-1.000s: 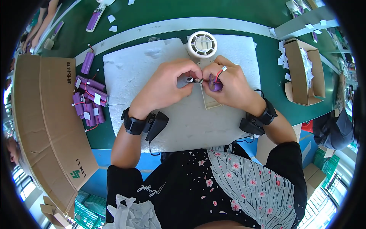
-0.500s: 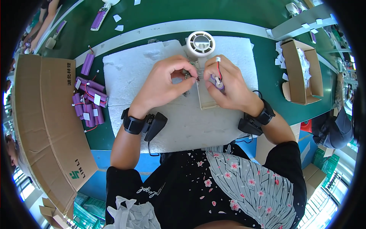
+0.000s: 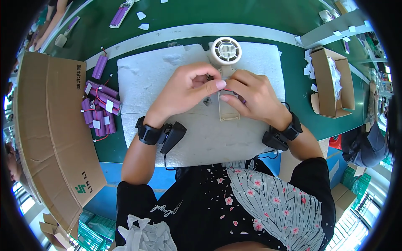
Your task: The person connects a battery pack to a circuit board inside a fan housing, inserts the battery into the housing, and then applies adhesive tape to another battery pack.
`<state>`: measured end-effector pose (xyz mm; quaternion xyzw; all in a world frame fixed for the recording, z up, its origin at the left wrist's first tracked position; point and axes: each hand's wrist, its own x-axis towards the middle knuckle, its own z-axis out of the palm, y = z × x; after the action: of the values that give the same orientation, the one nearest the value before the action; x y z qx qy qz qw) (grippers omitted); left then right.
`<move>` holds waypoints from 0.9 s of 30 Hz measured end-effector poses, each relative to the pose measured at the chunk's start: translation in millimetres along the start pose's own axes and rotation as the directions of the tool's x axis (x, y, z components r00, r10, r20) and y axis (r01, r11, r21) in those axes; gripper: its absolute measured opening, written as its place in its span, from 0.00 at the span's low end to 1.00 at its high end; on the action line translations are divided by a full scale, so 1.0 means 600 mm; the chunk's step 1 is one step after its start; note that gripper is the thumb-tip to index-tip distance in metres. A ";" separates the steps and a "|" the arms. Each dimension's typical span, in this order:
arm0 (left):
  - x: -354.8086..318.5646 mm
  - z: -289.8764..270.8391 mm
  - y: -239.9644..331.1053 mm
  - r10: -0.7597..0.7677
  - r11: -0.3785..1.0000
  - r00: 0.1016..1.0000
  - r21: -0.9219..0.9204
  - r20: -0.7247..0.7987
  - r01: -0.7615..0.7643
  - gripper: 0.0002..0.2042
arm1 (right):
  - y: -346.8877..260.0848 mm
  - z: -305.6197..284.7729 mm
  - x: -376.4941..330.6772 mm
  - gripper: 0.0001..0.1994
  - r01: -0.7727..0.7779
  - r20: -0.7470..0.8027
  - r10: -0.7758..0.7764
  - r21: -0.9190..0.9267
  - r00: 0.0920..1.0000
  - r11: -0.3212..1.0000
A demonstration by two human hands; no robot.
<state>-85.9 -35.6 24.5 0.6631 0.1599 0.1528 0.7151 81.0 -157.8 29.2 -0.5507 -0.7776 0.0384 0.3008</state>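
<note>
My left hand (image 3: pixel 194 87) is closed in a pinch, thumb and fingertips meeting my right hand's fingers; what they hold is hidden. My right hand (image 3: pixel 255 94) is curled round a purple battery (image 3: pixel 241 99), of which only a sliver shows. A bit of red wire (image 3: pixel 227 89) runs between the two hands. Beneath them a cream handheld fan casing lies on the foam, its round grille head (image 3: pixel 226 51) at the far end and its open handle shell (image 3: pixel 229 113) toward me. A small greyish part (image 3: pixel 207 101) sits below my left fingers.
White foam sheets (image 3: pixel 163 62) cover the green table (image 3: pixel 184 16). To the left, several purple batteries with wires (image 3: pixel 109 106) lie piled beside a tall cardboard box (image 3: pixel 54 125). An open carton (image 3: pixel 326 90) with white paper pieces stands at right. Another fan handle (image 3: pixel 120 16) lies beyond the metal strip.
My hands have come together over the handle shell. My right hand has turned, hiding most of the battery and its white connector. The view has shifted slightly.
</note>
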 end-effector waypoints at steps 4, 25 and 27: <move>-0.001 -0.004 -0.005 0.002 0.997 1.000 0.075 0.017 -0.003 0.09 | -0.010 -0.006 0.003 0.09 -0.090 -0.053 0.089 -0.002 0.995 0.996; 0.004 -0.001 -0.005 -0.117 0.992 0.992 0.044 -0.047 0.119 0.10 | 0.007 0.010 -0.007 0.04 -0.199 -0.010 0.199 0.046 0.980 0.979; 0.006 -0.001 0.000 -0.098 0.990 0.995 0.099 -0.023 0.099 0.09 | 0.013 0.009 -0.004 0.04 -0.160 -0.037 0.162 0.038 0.986 0.986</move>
<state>-82.8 -33.2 24.6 0.6881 0.2062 0.1149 0.6862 85.3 -155.4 20.5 -0.6071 -0.7236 0.0650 0.3218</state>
